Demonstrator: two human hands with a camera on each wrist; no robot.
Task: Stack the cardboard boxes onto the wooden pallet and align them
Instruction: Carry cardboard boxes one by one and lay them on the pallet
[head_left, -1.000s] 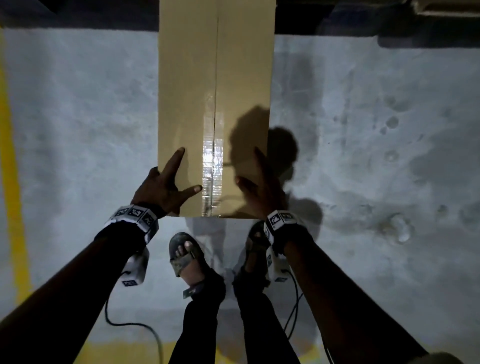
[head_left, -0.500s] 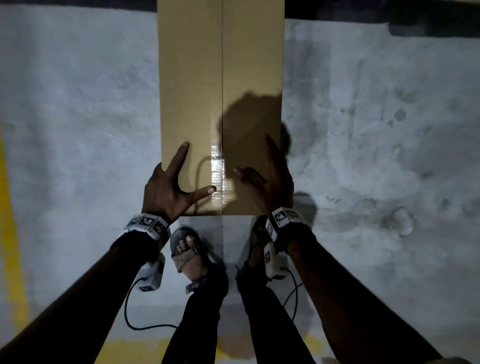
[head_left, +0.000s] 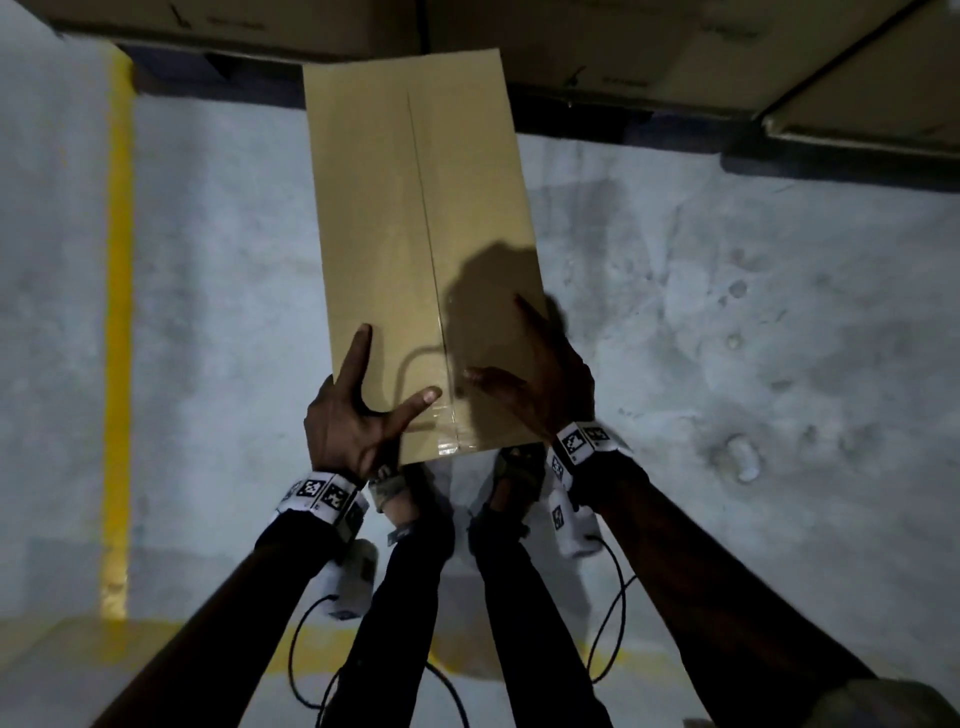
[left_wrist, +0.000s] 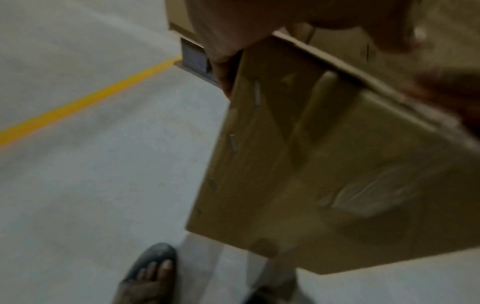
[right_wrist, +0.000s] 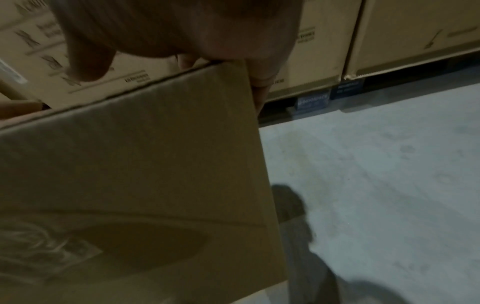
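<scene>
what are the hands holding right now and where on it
Both hands, left hand and right hand, grip one cardboard box at its near end, one on each side edge.

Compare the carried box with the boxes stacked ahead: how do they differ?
The carried box is held off the floor by the left hand and right hand; the stacked boxes sit in a row ahead. Its visible faces look plain with a taped seam; theirs carry print. Both are brown cardboard.

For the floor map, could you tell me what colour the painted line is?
Yellow; the painted line shows best in the head view.
</scene>
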